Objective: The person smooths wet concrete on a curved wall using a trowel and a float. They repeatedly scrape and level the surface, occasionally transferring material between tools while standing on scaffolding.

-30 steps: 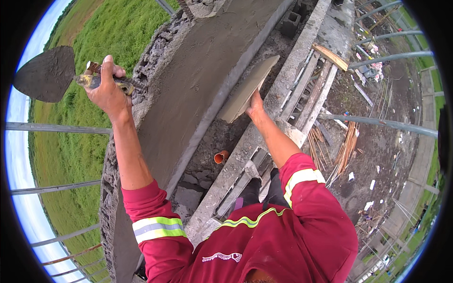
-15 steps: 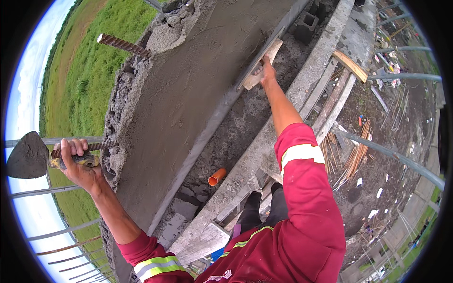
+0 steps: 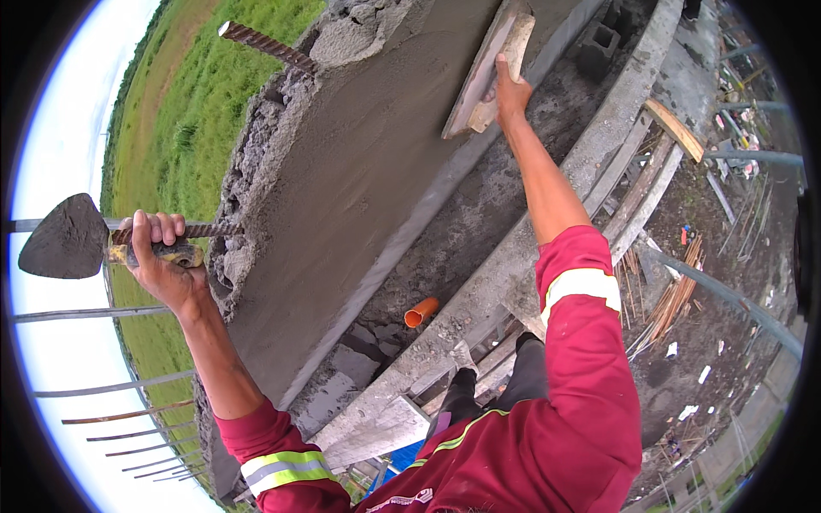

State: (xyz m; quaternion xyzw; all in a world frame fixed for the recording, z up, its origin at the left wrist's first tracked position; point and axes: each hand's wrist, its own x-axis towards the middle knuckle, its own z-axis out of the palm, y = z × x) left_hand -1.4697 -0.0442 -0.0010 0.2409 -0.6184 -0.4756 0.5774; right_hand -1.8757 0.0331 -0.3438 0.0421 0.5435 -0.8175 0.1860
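Observation:
My left hand (image 3: 169, 272) is closed round the yellow, worn handle of a trowel (image 3: 65, 241), whose mortar-caked blade points left. Its fingers also hook over a ribbed steel bar (image 3: 214, 230) that sticks out of the wall's rough edge. My right arm reaches far forward, and my right hand (image 3: 511, 96) grips the wooden handle of a plastering float (image 3: 481, 68). The float's long flat face lies against, or very close to, the wet grey plaster of the wall (image 3: 368, 171), above its bottom edge.
A second ribbed bar (image 3: 267, 46) juts from the broken wall top. Below the wall stand a hollow block (image 3: 599, 47) and a short orange pipe (image 3: 421, 313). A concrete ledge (image 3: 513, 248) runs alongside, with timber planks (image 3: 637, 192) and metal poles (image 3: 727, 291) beyond it.
My right hand has moved the float up off the wall's bottom strip onto the plastered face. My left hand keeps its hold on the trowel and bar. The whole view has shifted slightly.

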